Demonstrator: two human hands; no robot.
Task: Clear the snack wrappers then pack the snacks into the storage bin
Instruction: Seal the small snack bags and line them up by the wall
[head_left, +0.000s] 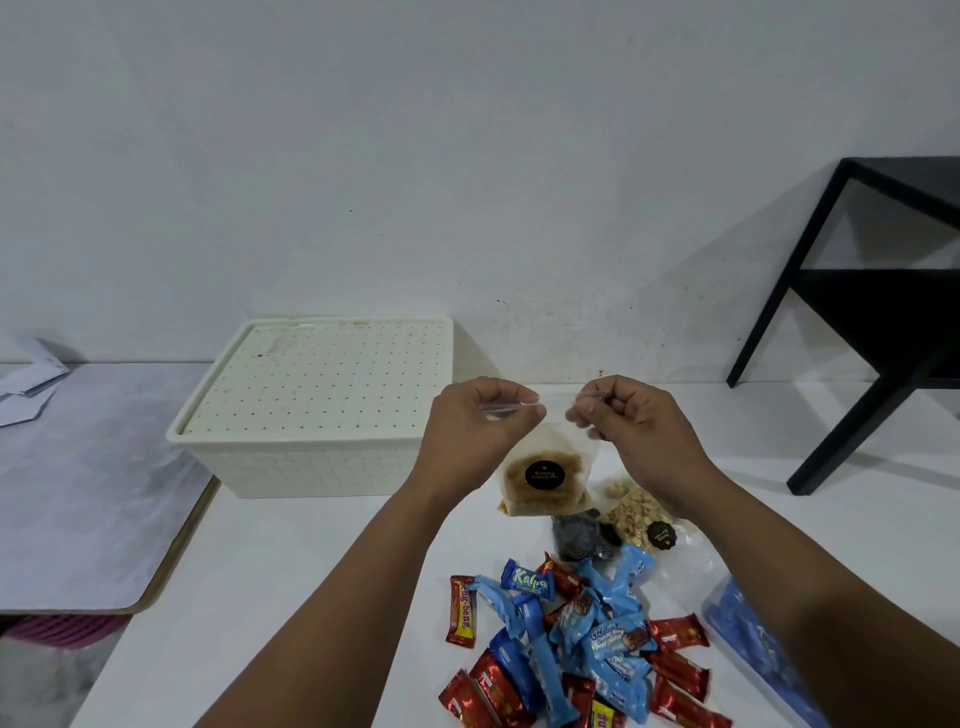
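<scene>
Snack bars (576, 644) in red and blue wrappers lay heaped nearest the camera on the white table (291, 561), their long axes pointing every way; one red bar (462, 611) lay apart at the heap's left edge, its length running toward and away from the viewer. At the right edge sat a blue packet (753, 639) under clear film, partly cut off by the frame. Just beyond the heap were a dark packet (579, 538) and a clear bag of pale nuts (636, 517) with a round black label, the right forearm crossing in front of part of it.

Above these, both hands held a clear bag of brown snack (545, 480) up off the table. The left hand (470, 428) pinched the bag's top edge between curled fingers and thumb, and the right hand (631, 428) pinched the same edge a little to the right. The bag hung upright, mouth upward, its black round label facing the camera; its top strip ran left to right between the hands. Whether that mouth was sealed could not be told, the film being nearly invisible.

Farther back and to the left stood the cream storage bin (311, 410) with its dotted lid on, against the white wall. A lower grey-topped table (78, 499) lay to the left, and a black stand (857, 322) stood at far right.
</scene>
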